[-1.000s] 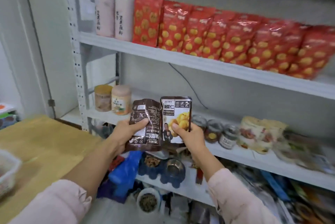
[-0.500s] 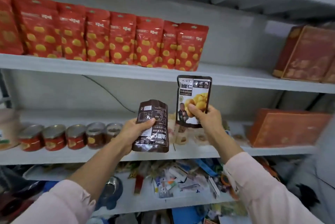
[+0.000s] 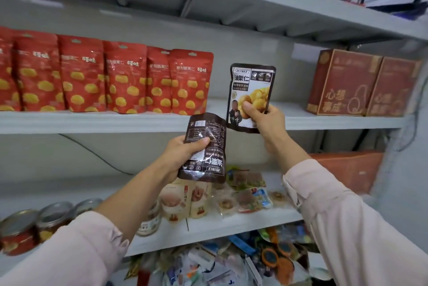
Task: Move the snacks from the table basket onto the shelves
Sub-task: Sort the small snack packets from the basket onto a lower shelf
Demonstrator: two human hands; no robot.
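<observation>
My right hand (image 3: 266, 119) pinches a dark brown chestnut snack pouch (image 3: 251, 86) by its lower part and holds it upright, front side to me, in front of the upper grey shelf (image 3: 92, 121), just right of the row of red pouches (image 3: 111, 77). My left hand (image 3: 185, 153) grips a second dark brown pouch (image 3: 207, 149), upside down with its back facing me, lower and slightly left, below the shelf's front edge. The table basket is out of view.
Two red-brown boxes (image 3: 361, 84) stand at the right end of the upper shelf, with a bare gap between them and the red pouches. The lower shelf (image 3: 220, 225) carries tins (image 3: 34, 223), small snack packs and an orange box (image 3: 352, 170). Loose packets crowd the bottom level.
Both hands have risen with their pouches. The right pouch now stands in front of the upper shelf beside the red pouches; my view has tilted upward and shifted slightly right.
</observation>
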